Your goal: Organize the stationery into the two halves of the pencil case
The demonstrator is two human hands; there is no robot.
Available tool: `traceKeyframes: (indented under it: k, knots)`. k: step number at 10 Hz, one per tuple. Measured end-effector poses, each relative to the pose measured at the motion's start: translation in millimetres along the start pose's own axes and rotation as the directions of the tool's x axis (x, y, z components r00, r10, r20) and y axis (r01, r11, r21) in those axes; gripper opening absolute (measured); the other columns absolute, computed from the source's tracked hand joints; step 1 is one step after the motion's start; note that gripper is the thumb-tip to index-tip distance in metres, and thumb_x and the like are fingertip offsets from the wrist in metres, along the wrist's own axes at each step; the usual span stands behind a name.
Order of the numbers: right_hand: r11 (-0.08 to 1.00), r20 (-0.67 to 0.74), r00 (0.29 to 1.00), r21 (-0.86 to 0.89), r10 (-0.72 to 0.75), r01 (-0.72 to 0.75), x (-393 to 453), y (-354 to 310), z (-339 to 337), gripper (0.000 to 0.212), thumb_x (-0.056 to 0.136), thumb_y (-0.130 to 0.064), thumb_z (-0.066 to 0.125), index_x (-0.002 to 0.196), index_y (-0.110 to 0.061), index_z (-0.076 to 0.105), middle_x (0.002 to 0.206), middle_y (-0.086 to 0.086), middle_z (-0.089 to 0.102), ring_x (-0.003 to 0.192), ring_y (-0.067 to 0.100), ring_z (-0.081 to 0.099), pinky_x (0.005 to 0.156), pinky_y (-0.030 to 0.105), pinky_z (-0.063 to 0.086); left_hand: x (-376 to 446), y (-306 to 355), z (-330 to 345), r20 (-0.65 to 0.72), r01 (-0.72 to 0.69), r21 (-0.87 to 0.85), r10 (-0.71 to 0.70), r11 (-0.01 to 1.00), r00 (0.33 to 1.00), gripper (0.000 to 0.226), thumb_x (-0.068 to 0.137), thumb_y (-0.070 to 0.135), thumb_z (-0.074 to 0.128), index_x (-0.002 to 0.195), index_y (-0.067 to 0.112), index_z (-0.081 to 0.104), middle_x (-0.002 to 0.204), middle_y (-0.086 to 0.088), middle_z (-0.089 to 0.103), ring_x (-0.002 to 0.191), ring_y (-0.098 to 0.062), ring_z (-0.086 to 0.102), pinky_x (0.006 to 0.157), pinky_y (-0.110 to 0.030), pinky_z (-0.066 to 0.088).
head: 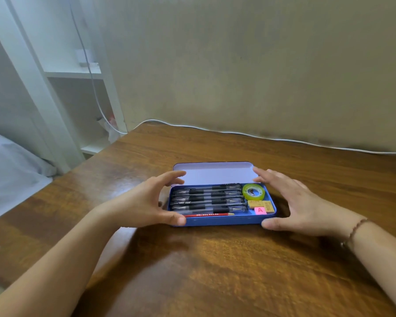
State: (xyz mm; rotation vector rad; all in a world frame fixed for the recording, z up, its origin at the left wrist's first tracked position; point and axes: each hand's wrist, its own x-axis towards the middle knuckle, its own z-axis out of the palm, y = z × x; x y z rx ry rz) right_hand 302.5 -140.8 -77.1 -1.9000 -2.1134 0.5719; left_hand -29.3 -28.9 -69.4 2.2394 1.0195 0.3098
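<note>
A blue metal pencil case (pixel 222 221) lies open on the wooden table, its pale lid (pixel 213 173) tilted up at the back. Inside on the left lie several black pens (pixel 207 199) and a red pencil (pixel 208 214). On the right sit a yellow-green tape roll (pixel 253 191), tan erasers (pixel 261 204) and a pink eraser (pixel 260 210) marked A. My left hand (pixel 144 202) cups the case's left end, thumb at the front corner, fingers at the lid. My right hand (pixel 293 202) frames the right end the same way. Whether the hands grip the case is unclear.
The brown wooden table (pixel 215 271) meets a beige wall at the back, where a white cable (pixel 272 138) runs along the edge. White shelving (pixel 78 72) and a bed with grey bedding (pixel 9 165) stand to the left.
</note>
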Motion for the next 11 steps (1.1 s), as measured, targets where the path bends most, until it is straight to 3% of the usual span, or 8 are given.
traceKeyframes:
  k: [1,3,4,5,6,7,9,11]
  knots:
    - [0.983,-0.056,0.995,0.169,0.084,-0.073,5,-3,-1,0.094,0.061,-0.091,0.043,0.138,-0.066,-0.003,0.160,-0.016,0.008,0.146,0.013,0.010,0.117,0.045,0.018,3,-1,-2,-0.169,0.073,-0.183,-0.105,0.980,0.980,0.077,0.071,0.068,0.056,0.142,0.046,0.036,0.143,0.008,0.046,0.122,-0.005,0.053,0.095,-0.027,0.045]
    - [0.804,-0.100,0.965,0.577,0.242,-0.142,32,-17,5,0.081,0.078,-0.076,0.028,0.150,-0.042,0.011,0.158,-0.005,0.026,0.137,0.015,0.032,0.105,0.033,0.025,16,13,11,-0.123,0.229,-0.467,-0.319,0.854,0.940,0.087,0.076,0.073,0.033,0.153,0.034,0.021,0.155,0.004,0.038,0.135,-0.013,0.037,0.103,-0.033,0.029]
    - [0.683,-0.219,0.942,0.730,0.254,-0.015,26,-18,5,0.090,0.073,-0.086,0.032,0.149,-0.040,0.021,0.153,-0.006,0.036,0.139,0.011,0.026,0.108,0.033,0.016,13,19,9,-0.220,0.124,-0.660,-0.349,0.741,0.911,0.078,0.078,0.072,0.033,0.145,0.032,0.033,0.142,0.003,0.052,0.129,-0.020,0.046,0.102,-0.041,0.028]
    - [0.684,-0.337,0.915,0.722,0.219,0.102,8,-15,3,0.081,0.068,-0.090,0.034,0.135,-0.046,0.043,0.128,-0.013,0.057,0.124,0.010,0.048,0.106,0.040,0.030,0,19,5,-0.293,-0.018,-0.773,-0.332,0.634,0.897,0.063,0.073,0.069,0.043,0.120,0.029,0.058,0.112,0.002,0.067,0.106,-0.019,0.058,0.094,-0.040,0.041]
    - [0.771,-0.436,0.891,0.609,0.130,0.185,-12,-15,10,0.040,0.083,-0.066,0.048,0.104,-0.039,0.070,0.101,-0.011,0.070,0.101,0.011,0.063,0.086,0.025,0.048,-13,14,17,-0.470,-0.114,-0.502,-0.160,0.857,0.868,0.018,0.085,0.043,0.069,0.092,0.027,0.071,0.085,0.012,0.070,0.081,-0.004,0.060,0.076,-0.020,0.045]
    - [0.926,-0.479,0.877,0.346,0.036,0.151,-27,-14,22,0.011,0.083,-0.030,0.069,0.092,-0.035,0.075,0.098,-0.016,0.070,0.095,0.003,0.063,0.083,0.008,0.044,-18,9,39,-0.513,-0.129,-0.055,0.083,0.990,0.855,0.013,0.084,0.022,0.076,0.078,0.032,0.070,0.085,0.016,0.067,0.079,-0.001,0.060,0.067,-0.008,0.041]
    - [0.979,-0.608,0.782,-0.204,-0.139,0.016,-36,-25,47,0.022,0.074,-0.018,0.081,0.095,-0.026,0.076,0.107,-0.008,0.072,0.102,0.018,0.065,0.086,0.039,0.049,-21,15,56,-0.496,-0.092,0.296,0.235,0.951,0.836,0.011,0.081,0.025,0.079,0.081,0.029,0.068,0.095,0.016,0.060,0.089,-0.010,0.053,0.073,-0.023,0.039]
    - [0.975,-0.481,0.877,-0.201,-0.011,-0.098,-49,-45,32,0.041,0.091,-0.043,0.057,0.131,-0.036,0.055,0.144,-0.017,0.045,0.140,0.012,0.031,0.113,0.034,0.028,-23,47,53,-0.471,0.110,0.419,0.113,0.901,0.875,0.009,0.088,0.036,0.065,0.097,0.034,0.067,0.106,0.015,0.057,0.104,-0.017,0.048,0.084,-0.031,0.043]
